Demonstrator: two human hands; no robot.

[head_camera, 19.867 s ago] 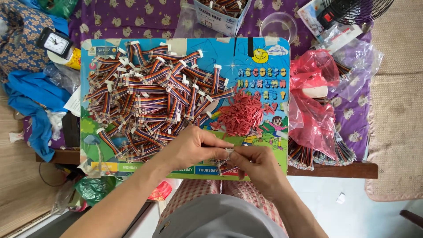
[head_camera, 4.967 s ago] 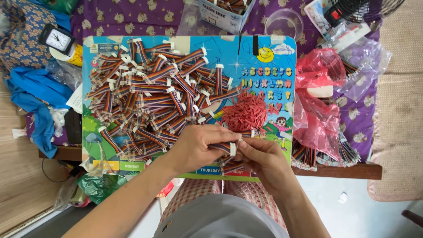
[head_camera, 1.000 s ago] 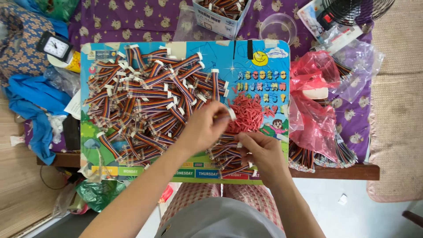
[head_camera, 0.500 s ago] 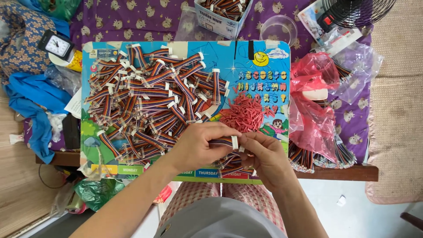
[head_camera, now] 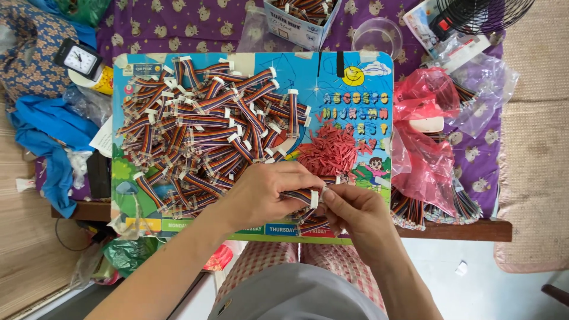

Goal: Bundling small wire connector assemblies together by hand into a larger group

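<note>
Item in hand: one short multicoloured ribbon cable (head_camera: pixel 299 195) with a white connector (head_camera: pixel 314 199) at its end, held just above the near edge of the picture board (head_camera: pixel 355 65) that tops the table (head_camera: pixel 462 230).

Left hand (head_camera: pixel 261 192): fingers closed around the cable's body.
Right hand (head_camera: pixel 355 213): fingertips pinched at the white connector.

Handling, judged: very light, limp along the flat wires, rigid only at the plastic end. Best taken by the connector or flat across the ribbon; the thin wires could kink if tugged.

Count:
- cables in hand: one
- heap of like cables (head_camera: pixel 207 130) on the board: too many and too tangled to count
- pile of small red pieces (head_camera: pixel 329 155): one, pieces uncountable
- pink plastic bag (head_camera: pixel 424 142): one
- cardboard box of cables (head_camera: pixel 302 18): one
- small clock (head_camera: pixel 77 59): one
</note>
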